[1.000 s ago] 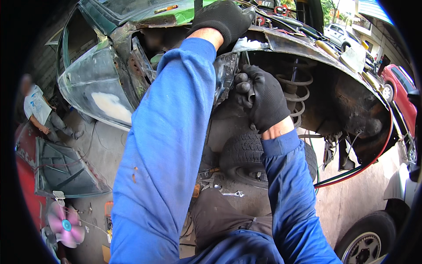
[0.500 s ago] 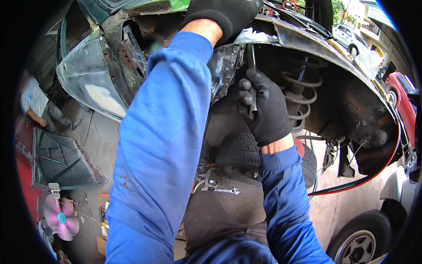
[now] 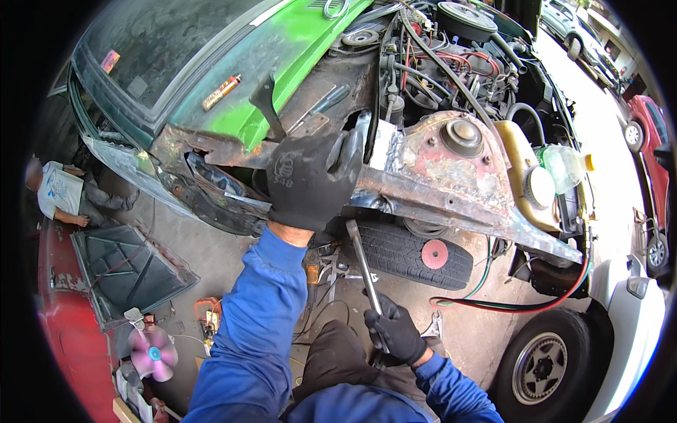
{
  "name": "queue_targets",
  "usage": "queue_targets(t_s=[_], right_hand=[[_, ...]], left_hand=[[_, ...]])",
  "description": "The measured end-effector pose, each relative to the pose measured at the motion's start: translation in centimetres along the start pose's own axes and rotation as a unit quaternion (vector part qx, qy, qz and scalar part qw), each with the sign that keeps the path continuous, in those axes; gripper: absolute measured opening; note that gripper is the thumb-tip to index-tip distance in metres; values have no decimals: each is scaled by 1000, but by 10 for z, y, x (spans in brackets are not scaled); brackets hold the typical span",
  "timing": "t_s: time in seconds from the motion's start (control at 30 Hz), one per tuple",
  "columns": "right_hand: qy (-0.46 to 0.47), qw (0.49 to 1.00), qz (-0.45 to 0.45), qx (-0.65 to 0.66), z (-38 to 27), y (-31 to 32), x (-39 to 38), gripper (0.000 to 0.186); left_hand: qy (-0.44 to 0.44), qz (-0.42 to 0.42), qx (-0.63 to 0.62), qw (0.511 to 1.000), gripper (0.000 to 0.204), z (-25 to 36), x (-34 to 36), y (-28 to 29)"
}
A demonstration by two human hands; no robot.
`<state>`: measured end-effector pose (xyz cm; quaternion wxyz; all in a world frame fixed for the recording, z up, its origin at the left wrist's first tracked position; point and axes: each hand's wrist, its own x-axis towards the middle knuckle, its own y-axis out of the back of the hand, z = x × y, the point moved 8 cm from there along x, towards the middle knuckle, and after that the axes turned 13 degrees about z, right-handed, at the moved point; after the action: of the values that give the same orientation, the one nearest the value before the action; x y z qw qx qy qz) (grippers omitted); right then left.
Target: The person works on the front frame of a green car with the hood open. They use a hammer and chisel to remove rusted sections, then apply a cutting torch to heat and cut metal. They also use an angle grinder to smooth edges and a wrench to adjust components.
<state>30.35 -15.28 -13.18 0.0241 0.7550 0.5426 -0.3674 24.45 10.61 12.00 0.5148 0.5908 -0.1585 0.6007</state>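
Metal bar [image 3: 364, 268] is clamped in the right hand [image 3: 396, 331], long axis angled forward-left toward the left hand [image 3: 312, 178], whose grip cannot be told.

Black-gloved right hand [image 3: 396, 331] has withdrawn the long silver metal bar [image 3: 364, 266] from beneath the rusty grey fender rail [image 3: 458, 204] toward the dark-trousered legs [image 3: 335, 351].

Slim, straight grey metal bar [image 3: 363, 259] slants, lower part gripped in the right hand [image 3: 396, 333], upper end near the rust-mottled body panel [image 3: 451, 201] under the left hand [image 3: 312, 178].
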Motion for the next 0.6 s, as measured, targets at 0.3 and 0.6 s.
queue_targets(t_s=[0.3,0.6], right_hand=[[-130,984,114,-43,-100,19,-226,55],[113,939,287,-149,-295,28,-210,59]], left_hand=[[160,-233,133,950,47,-21,10,-22],[213,-446,119,861,44,-34,14,-63]])
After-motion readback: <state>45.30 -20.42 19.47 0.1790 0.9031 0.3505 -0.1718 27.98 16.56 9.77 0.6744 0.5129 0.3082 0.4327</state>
